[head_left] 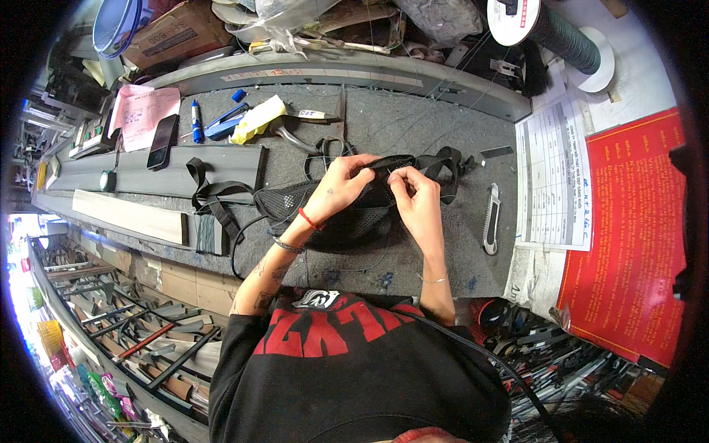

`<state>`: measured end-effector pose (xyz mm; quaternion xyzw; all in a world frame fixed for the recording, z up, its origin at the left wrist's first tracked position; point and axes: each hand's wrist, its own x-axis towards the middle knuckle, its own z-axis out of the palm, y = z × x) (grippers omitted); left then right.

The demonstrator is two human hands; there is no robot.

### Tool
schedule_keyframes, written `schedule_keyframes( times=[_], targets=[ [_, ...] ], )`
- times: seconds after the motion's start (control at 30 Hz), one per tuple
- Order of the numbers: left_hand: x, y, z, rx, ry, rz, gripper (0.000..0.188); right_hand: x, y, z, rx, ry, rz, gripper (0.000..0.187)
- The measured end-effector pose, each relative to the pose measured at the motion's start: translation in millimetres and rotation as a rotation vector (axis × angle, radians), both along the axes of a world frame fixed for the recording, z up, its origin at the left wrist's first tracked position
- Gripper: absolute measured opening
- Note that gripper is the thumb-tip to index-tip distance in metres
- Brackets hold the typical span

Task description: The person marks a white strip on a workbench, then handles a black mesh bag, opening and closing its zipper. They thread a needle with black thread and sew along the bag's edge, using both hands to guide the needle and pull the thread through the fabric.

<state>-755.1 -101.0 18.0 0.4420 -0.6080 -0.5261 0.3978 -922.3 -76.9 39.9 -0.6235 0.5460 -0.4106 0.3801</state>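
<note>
A black mesh bag (277,203) with webbing straps lies on the grey carpeted bench, close in front of my body. My left hand (343,188) is closed on its upper edge, thumb and fingers pinching the fabric. Beside it, my right hand (417,193) has thumb and forefinger pressed together against the same edge. A small pale sliver shows at those fingertips, too fine to name. One black strap (203,184) trails off to the left, and another strap (447,162) loops beyond my right hand. My forearms hide part of the bag.
Right of the bag lies a utility knife (491,219), near printed sheets (554,177) and a red sheet (628,236). Farther back are a phone (163,142), a blue marker (196,122), a yellow wrapper (258,119) and a dark thread spool (565,40). A raised rail (325,70) bounds the bench.
</note>
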Motion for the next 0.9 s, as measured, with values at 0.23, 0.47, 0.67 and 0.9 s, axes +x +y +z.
schedule_keyframes(
  times=[0.23, 0.47, 0.67, 0.9],
  targets=[
    [-0.7, 0.4, 6.0, -0.029, -0.055, 0.002, 0.038, -0.8, -5.2, -1.5, 0.005, -0.016, 0.022, 0.016],
    [1.7, 1.3, 6.9, 0.018, -0.133, -0.045, 0.036, 1.0, -5.6, 0.0, 0.009, -0.023, 0.015, 0.017],
    [-1.0, 1.2, 9.6, -0.077, -0.113, 0.021, 0.037, 1.1, -5.4, 0.8, 0.038, -0.003, 0.000, 0.017],
    [-1.2, 5.8, 19.4, -0.059, -0.212, -0.011, 0.035, 1.5, -6.6, 3.1, 0.043, 0.045, 0.007, 0.018]
  ],
)
